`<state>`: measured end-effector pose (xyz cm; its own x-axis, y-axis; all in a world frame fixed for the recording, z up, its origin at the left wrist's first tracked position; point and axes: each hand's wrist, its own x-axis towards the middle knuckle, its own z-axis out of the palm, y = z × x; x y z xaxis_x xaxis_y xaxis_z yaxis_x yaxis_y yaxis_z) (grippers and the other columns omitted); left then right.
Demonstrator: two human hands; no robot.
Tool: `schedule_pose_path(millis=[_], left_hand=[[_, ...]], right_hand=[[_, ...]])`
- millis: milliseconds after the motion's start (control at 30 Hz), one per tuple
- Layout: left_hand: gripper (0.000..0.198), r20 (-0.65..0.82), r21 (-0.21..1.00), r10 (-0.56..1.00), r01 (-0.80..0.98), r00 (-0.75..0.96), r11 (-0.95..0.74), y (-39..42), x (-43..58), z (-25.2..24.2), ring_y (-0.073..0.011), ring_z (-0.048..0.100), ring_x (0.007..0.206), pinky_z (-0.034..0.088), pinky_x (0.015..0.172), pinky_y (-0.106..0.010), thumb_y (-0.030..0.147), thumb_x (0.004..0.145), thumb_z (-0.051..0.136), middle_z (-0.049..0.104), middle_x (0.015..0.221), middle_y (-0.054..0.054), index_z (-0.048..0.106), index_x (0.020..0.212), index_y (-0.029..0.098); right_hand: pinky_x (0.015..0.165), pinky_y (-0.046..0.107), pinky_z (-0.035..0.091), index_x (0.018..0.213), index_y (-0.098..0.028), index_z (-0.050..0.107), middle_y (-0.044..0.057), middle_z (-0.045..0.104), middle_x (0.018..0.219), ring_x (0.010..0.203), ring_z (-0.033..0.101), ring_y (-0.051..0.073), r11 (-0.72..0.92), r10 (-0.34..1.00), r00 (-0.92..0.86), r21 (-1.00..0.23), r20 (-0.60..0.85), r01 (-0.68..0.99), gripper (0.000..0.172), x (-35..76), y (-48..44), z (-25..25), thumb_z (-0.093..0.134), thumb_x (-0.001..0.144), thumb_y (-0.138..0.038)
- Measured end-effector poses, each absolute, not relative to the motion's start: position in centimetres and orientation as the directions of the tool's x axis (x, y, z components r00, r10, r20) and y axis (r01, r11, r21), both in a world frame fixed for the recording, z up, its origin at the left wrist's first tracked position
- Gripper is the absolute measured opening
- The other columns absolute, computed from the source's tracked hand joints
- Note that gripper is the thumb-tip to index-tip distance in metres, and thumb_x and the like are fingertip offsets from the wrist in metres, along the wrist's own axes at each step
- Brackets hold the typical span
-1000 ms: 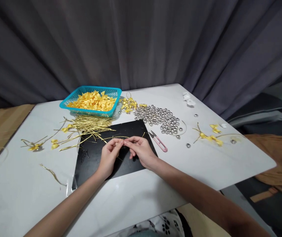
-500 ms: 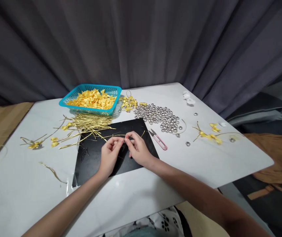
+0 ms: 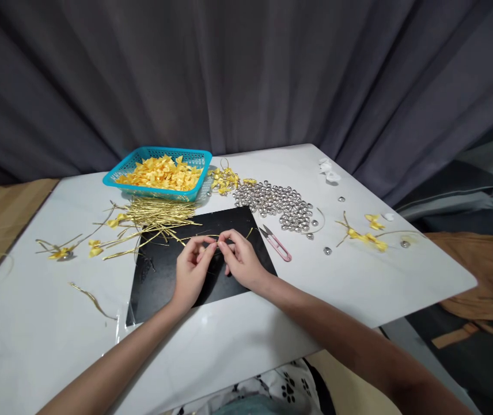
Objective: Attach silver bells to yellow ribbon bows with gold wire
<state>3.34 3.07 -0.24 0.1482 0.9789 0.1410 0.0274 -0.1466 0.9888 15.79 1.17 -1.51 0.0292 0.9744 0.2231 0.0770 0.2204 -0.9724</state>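
Over a black board (image 3: 160, 300), my left hand (image 3: 192, 268) and my right hand (image 3: 242, 259) meet fingertip to fingertip. Both are closed in a pinch on a thin gold cord (image 3: 250, 233), whose end sticks out past my right fingers. The part between the fingertips is mostly hidden. A heap of gold cords (image 3: 160, 212) lies just beyond my left hand, some ends reaching onto the board. Pink-handled thread snips (image 3: 277, 244) rest to the right of my right hand, not touched.
A blue basket (image 3: 110, 180) of yellow ribbon bows (image 3: 162, 173) stands at the back left. Silver beads (image 3: 272, 199) are piled behind the snips. Finished-looking bow pieces (image 3: 367, 237) lie at right, and a loose gold cord (image 3: 93, 300) at left.
Almost nothing differs. My left index finger sits slightly straighter and higher; both hands stay together over the board with the cord.
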Motion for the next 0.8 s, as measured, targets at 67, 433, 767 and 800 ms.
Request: schedule_pose_path(millis=[67, 433, 767, 800], left_hand=[[0.012, 0.126, 0.99, 0.978, 0.043, 0.168, -0.135, 3.07, 3.32, -0.33, -0.0087, 0.028, 0.048, 0.026, 0.048, -0.021, 0.028, 0.078, 0.064, 0.03, 0.053, 0.009, 0.064, 0.082, 0.017], [0.019, 0.078, 0.996, 0.976, 0.027, 0.203, -0.086, 3.17, 3.54, -0.29, -0.0126, 0.045, 0.06, 0.037, 0.057, -0.023, 0.037, 0.078, 0.063, 0.052, 0.064, 0.003, 0.062, 0.079, 0.018], [0.027, 0.009, 0.999, 0.967, -0.043, 0.254, 0.002, 3.58, 3.43, -0.31, -0.011, 0.043, 0.053, 0.036, 0.051, -0.022, 0.044, 0.074, 0.064, 0.049, 0.057, 0.004, 0.06, 0.071, 0.018], [0.027, 0.003, 0.999, 0.967, -0.046, 0.255, 0.008, 3.61, 3.4, -0.35, -0.0106, 0.042, 0.052, 0.035, 0.049, -0.022, 0.044, 0.074, 0.065, 0.048, 0.056, 0.004, 0.06, 0.071, 0.018]], right_hand=[[0.031, 0.011, 0.037, 0.084, -0.02, 0.044, -0.002, 0.044, 0.08, 0.044, 0.047, 0.002, 0.22, 0.974, 0.032, -0.972, 0.223, 0.079, 0.011, 15.84, 1.19, -1.46, 0.044, 0.089, -0.03], [0.031, 0.012, 0.037, 0.085, -0.02, 0.045, -0.002, 0.046, 0.084, 0.045, 0.048, 0.002, 0.215, 0.975, 0.039, -0.971, 0.22, 0.107, 0.011, 15.93, 1.25, -1.44, 0.044, 0.089, -0.03], [0.037, 0.015, 0.038, 0.083, -0.019, 0.047, -0.001, 0.046, 0.082, 0.05, 0.046, 0.005, 0.261, 0.961, 0.027, -0.939, 0.274, 0.226, 0.009, 16.19, 1.35, -1.36, 0.045, 0.089, -0.026], [0.038, 0.016, 0.039, 0.083, -0.019, 0.047, -0.001, 0.047, 0.081, 0.051, 0.046, 0.005, 0.271, 0.958, 0.024, -0.931, 0.285, 0.246, 0.009, 16.27, 1.37, -1.35, 0.045, 0.089, -0.026]])
